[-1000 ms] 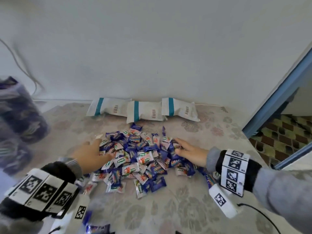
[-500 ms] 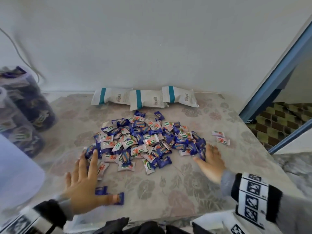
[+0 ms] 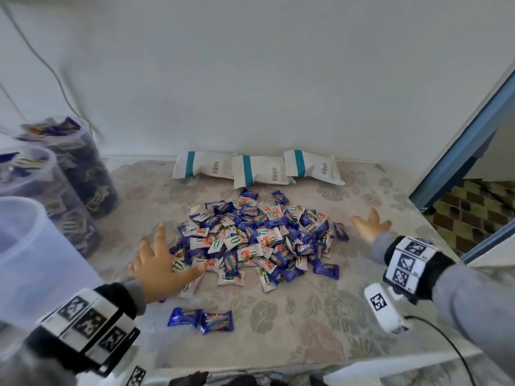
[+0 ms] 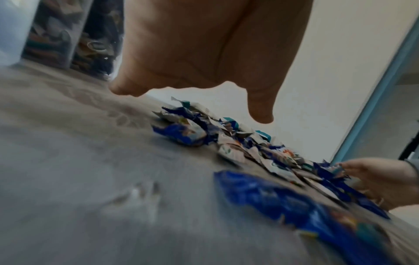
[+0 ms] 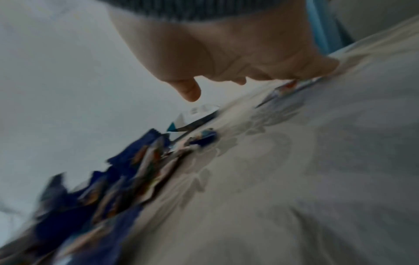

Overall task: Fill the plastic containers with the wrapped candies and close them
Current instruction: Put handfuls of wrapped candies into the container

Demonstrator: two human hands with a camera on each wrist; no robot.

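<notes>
A heap of blue and white wrapped candies [image 3: 256, 240] lies in the middle of the floral tablecloth [image 3: 292, 324]. My left hand [image 3: 158, 260] lies flat and spread at the heap's left edge, its thumb touching the nearest wrappers. My right hand [image 3: 367, 225] is flat with straight fingers on the cloth just right of the heap, holding nothing. Two blue candies [image 3: 200, 320] lie apart near the front edge. An empty translucent container [image 3: 30, 246] stands at the near left. The heap [image 4: 238, 143] shows blurred under my left palm [image 4: 204, 53] in the left wrist view.
Two filled clear containers [image 3: 72, 174] stand at the left, behind the empty one. Three white bags with teal stripes [image 3: 256, 169] lie along the back wall. A blue door frame [image 3: 459, 146] and patterned floor are to the right. A cable [image 3: 446, 346] trails by my right wrist.
Both hands left the middle of the heap and spread out flat at its two sides. The heap looks pushed closer together than half a second ago; the camera view also shifted.
</notes>
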